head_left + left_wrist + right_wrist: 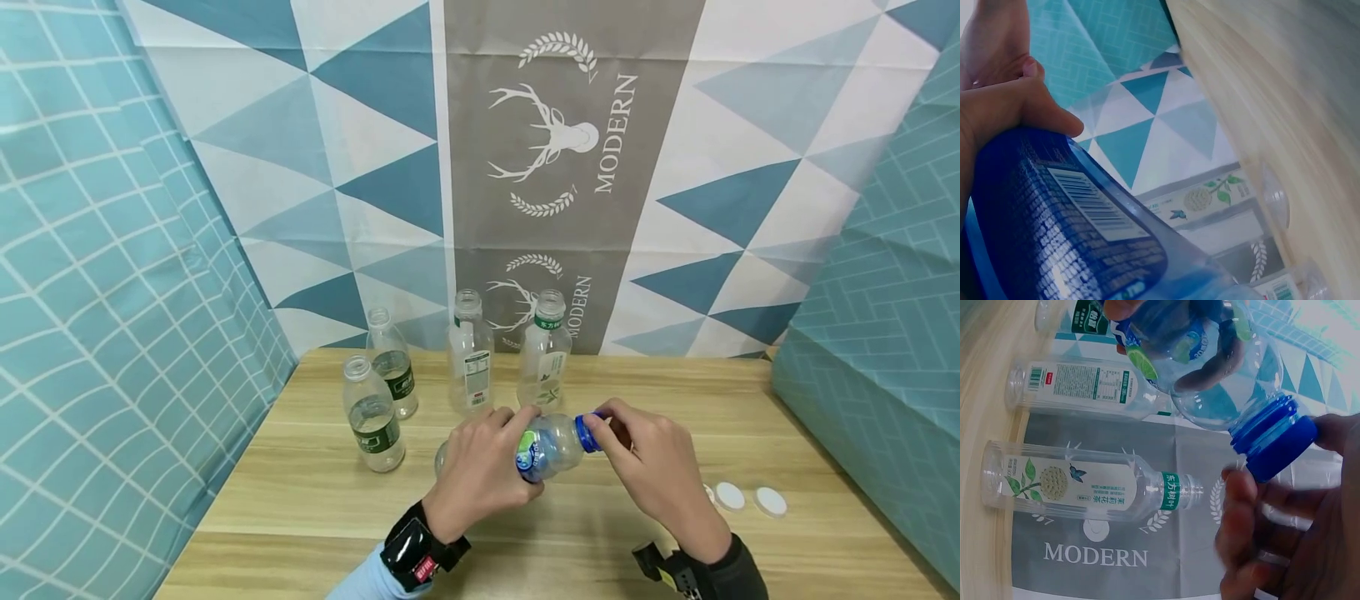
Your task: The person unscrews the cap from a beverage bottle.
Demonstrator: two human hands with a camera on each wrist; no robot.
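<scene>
My left hand (487,462) grips a clear plastic bottle (562,444) with a blue label, tilted on its side above the table, its neck toward the right. In the left wrist view, the thumb lies along the label (1085,219), which carries a barcode. At the bottle's mouth my right hand (660,462) pinches the blue cap (1285,450) between thumb and fingers. In the right wrist view the cap sits at the end of the neck, with a blue ring (1264,428) below it. The bottle's base is partly hidden behind the left hand.
Two capless bottles with green labels (377,429) stand at the left. Behind the hands are two taller capless bottles (471,367), one with a flower label (1054,481). White round caps (771,502) lie on the wooden table (300,517) at the right. Patterned cloth (375,192) hangs behind.
</scene>
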